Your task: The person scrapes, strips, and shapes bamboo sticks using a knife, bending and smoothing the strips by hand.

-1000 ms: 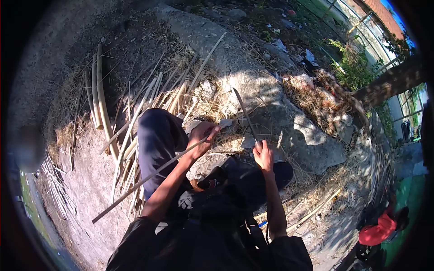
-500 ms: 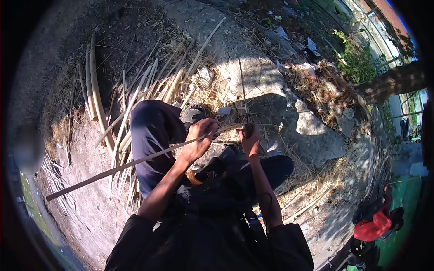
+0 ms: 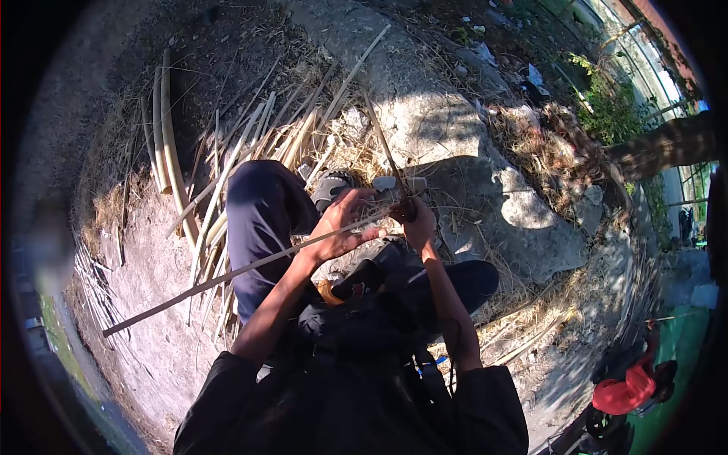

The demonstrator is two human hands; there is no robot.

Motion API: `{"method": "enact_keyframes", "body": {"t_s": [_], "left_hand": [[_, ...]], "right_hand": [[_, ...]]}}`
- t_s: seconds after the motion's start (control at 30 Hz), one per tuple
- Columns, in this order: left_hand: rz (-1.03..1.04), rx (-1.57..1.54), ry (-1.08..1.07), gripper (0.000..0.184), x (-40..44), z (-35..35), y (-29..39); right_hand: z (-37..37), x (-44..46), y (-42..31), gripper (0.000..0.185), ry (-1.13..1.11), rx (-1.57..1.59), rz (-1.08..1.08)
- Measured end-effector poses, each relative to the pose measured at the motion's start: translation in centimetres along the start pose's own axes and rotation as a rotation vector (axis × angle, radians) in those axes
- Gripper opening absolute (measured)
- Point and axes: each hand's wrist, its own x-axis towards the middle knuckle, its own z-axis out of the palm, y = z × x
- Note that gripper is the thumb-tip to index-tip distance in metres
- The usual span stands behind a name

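Observation:
My left hand (image 3: pixel 341 229) has its fingers and thumb spread, with a long thin wooden strip (image 3: pixel 205 287) running across its palm. That strip slants from the lower left up to my right hand (image 3: pixel 417 226), where its far end meets the knife handle area. My right hand is closed around the handle of a long narrow knife (image 3: pixel 384 144), whose blade points up and slightly left. The exact contact between strip, knife and right fingers is too small to tell.
Split wooden strips (image 3: pixel 220 189) lie heaped beside my left knee (image 3: pixel 262 197). A large rock (image 3: pixel 432 129) stands ahead, with dry fibres (image 3: pixel 546 152) beyond it. A tree trunk (image 3: pixel 660 148) is at the right. A person in red (image 3: pixel 626 390) is at the lower right.
The left fingers have spread from their closed grip around the strip. My right hand has moved left toward the left hand, and the knife blade now leans left. The strip's lower end has shifted left overall.

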Motion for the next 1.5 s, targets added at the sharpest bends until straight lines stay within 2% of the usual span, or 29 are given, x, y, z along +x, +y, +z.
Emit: {"method": "enact_keyframes", "body": {"t_s": [0.03,0.17,0.2,0.27,0.33,0.37,0.4,0.47,0.5,0.53,0.57,0.6,0.63,0.7,0.77,0.8,0.83,0.87,0.9,0.93,1.0,1.03,1.1,1.13,1.2,1.27,1.3,1.37,1.5], "left_hand": [[-0.005,0.022,-0.066,0.094,-0.2,-1.0,0.1],[-0.002,-0.180,-0.035,0.106,-3.5,-4.2,1.2],[-0.013,-0.297,0.002,0.101,-4.5,-5.1,2.6],[0.107,-0.483,0.072,0.109,-5.5,-6.6,4.7],[0.277,-0.529,0.218,0.124,-6.2,-7.8,6.9],[0.310,-0.495,0.287,0.128,-6.2,-8.2,7.7],[0.378,-0.495,0.358,0.124,-6.3,-8.4,8.3],[0.531,-0.490,0.375,0.101,-5.3,-8.2,10.8],[0.533,-0.492,0.374,0.101,-5.3,-8.2,11.1],[0.533,-0.662,0.251,0.084,-5.3,-8.1,11.2],[0.530,-0.828,0.125,0.071,-5.3,-8.0,11.5],[0.554,-0.558,0.265,0.063,-4.4,-7.0,12.9],[0.549,-0.522,0.295,0.064,-4.2,-6.4,12.9],[0.546,-0.489,0.320,0.065,-4.1,-5.5,12.5],[0.555,-0.514,0.469,0.066,-4.3,-4.7,12.2],[0.550,-0.517,0.467,0.066,-4.5,-4.3,12.3],[0.528,-0.527,0.560,0.066,-4.7,-4.0,12.4],[0.504,-0.536,0.653,0.066,-4.7,-3.7,12.4],[0.510,-0.592,0.669,0.065,-4.7,-3.8,12.2],[0.507,-0.594,0.668,0.065,-4.6,-3.9,12.1],[0.418,-0.705,0.857,0.062,-4.3,-4.5,11.9],[0.399,-0.727,0.867,0.061,-4.2,-4.8,11.9],[0.373,-0.708,0.926,0.061,-3.8,-4.9,12.1],[0.351,-0.687,0.987,0.061,-3.7,-5.0,12.2],[0.375,-0.701,0.962,0.061,-3.8,-5.1,11.7],[0.357,-0.734,0.901,0.060,-4.0,-5.3,11.3],[0.356,-0.734,0.898,0.060,-4.1,-5.7,11.2],[0.429,-0.809,0.752,0.061,-4.3,-6.5,11.0],[0.405,-0.865,0.841,0.069,-4.1,-7.1,10.2]], "right_hand": [[-0.1,0.2,0.0,0.026,0.001,-0.020,0.035],[-0.5,1.3,2.4,0.028,0.016,0.067,-0.026],[-0.8,1.2,1.4,0.027,0.036,0.063,0.015],[-1.2,1.1,0.9,0.026,0.056,0.057,0.058],[-1.4,0.9,1.0,0.022,0.052,0.392,0.001],[-1.5,0.8,1.0,0.022,0.056,0.391,0.005],[-1.6,0.8,1.0,0.025,0.055,0.263,0.009],[-1.7,1.2,0.8,0.030,0.052,0.007,0.008],[-1.4,1.3,2.5,0.032,0.081,0.053,0.004],[-1.6,1.1,3.1,0.032,0.083,0.051,0.005],[-1.9,0.8,3.7,0.036,0.132,-0.216,-0.024],[-1.9,0.5,4.2,0.043,0.181,-0.482,-0.053],[-1.8,0.0,4.9,0.043,0.184,-0.481,-0.055],[-1.7,-1.4,6.5,0.061,0.344,-0.552,-0.120],[-1.4,-3.1,7.8,0.065,0.374,-0.571,-0.100],[-1.1,-4.1,8.1,0.069,0.400,-0.588,-0.081],[-1.4,-5.2,5.6,0.066,0.324,-0.542,0.044],[-1.1,-5.6,3.9,0.060,0.334,-0.611,0.060],[-0.9,-6.1,6.4,0.057,0.333,-0.647,-0.142],[-0.9,-6.4,6.4,0.055,0.292,-0.617,-0.239],[-0.2,-6.6,6.5,0.051,0.219,-0.561,-0.412],[0.1,-6.7,6.6,0.050,0.228,-0.580,-0.478],[0.4,-6.9,7.1,0.058,0.270,-0.642,-0.656],[0.7,-6.8,7.4,0.056,0.287,-0.682,-0.677],[1.2,-6.6,7.9,0.050,0.324,-0.761,-0.719],[0.7,-5.6,4.8,0.031,-0.065,-0.288,-0.151],[0.5,-5.7,4.2,0.017,-0.041,-0.208,-0.077],[0.3,-5.5,3.7,0.017,-0.030,-0.189,-0.067],[0.8,-6.0,4.3,0.018,0.056,-0.189,-0.111]]}}
